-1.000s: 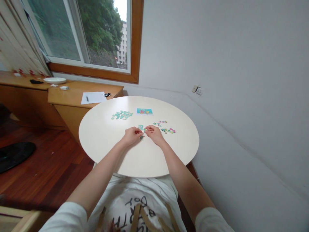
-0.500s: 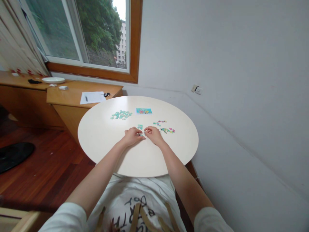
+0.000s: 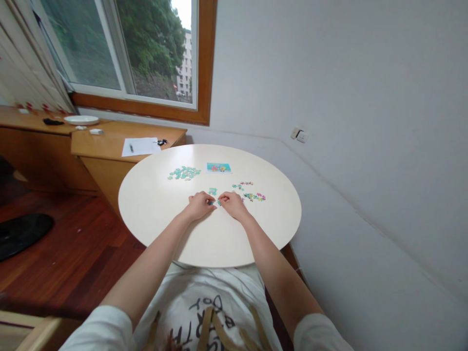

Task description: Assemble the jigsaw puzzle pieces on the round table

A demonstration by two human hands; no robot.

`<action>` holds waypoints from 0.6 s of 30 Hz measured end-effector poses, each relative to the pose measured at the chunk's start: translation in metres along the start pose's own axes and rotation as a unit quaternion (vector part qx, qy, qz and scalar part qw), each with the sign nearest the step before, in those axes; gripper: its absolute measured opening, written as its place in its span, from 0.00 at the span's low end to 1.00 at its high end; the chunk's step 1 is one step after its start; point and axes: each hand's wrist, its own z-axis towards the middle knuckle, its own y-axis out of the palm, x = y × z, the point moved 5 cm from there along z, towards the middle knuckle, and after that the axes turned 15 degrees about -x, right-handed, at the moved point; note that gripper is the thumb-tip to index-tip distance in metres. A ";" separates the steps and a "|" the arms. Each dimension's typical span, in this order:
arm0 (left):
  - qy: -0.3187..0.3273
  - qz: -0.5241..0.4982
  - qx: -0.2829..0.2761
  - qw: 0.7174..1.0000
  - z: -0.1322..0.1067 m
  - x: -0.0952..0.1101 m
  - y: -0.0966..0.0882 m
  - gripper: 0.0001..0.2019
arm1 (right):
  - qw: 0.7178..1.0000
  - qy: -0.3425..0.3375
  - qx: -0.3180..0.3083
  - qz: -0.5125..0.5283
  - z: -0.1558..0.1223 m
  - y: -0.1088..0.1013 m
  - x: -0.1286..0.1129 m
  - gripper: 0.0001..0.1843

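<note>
My left hand point(image 3: 200, 204) is curled near the middle of the round table, its fingers closed on a small teal jigsaw puzzle piece point(image 3: 211, 202). Facing it, my right hand point(image 3: 232, 204) pinches another teal puzzle piece point(image 3: 219, 202) between thumb and fingertips. Only a narrow gap separates the two hands. Just beyond them lies a small joined block of puzzle pieces point(image 3: 212, 191). Loose pink, green and yellow pieces point(image 3: 255, 197) are spread right of my right hand. A pile of teal pieces point(image 3: 185, 173) sits at the far left, beside a colourful picture card point(image 3: 218, 168).
The white round table point(image 3: 153, 214) stands against the wall. Behind it on the left, a wooden desk point(image 3: 109, 141) bears a sheet of paper point(image 3: 141, 146) with a pen, keys point(image 3: 162, 142) and a white plate point(image 3: 81, 120). A window is above the desk.
The piece at my right fingertips now shows its teal face, where it looked pale before. Both hands stay almost in the same place.
</note>
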 end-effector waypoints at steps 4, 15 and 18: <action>-0.010 -0.003 0.004 1.000 0.001 -0.003 0.000 0.13 | 1.000 -0.005 -0.015 0.001 0.000 0.002 0.001 0.08; -0.013 -0.012 -0.005 1.000 -0.001 0.000 -0.003 0.13 | 0.999 -0.034 -0.025 0.014 0.001 0.004 0.005 0.07; -0.014 -0.017 -0.002 1.000 0.000 -0.002 -0.002 0.13 | 0.998 -0.017 0.056 0.013 0.001 -0.009 0.011 0.09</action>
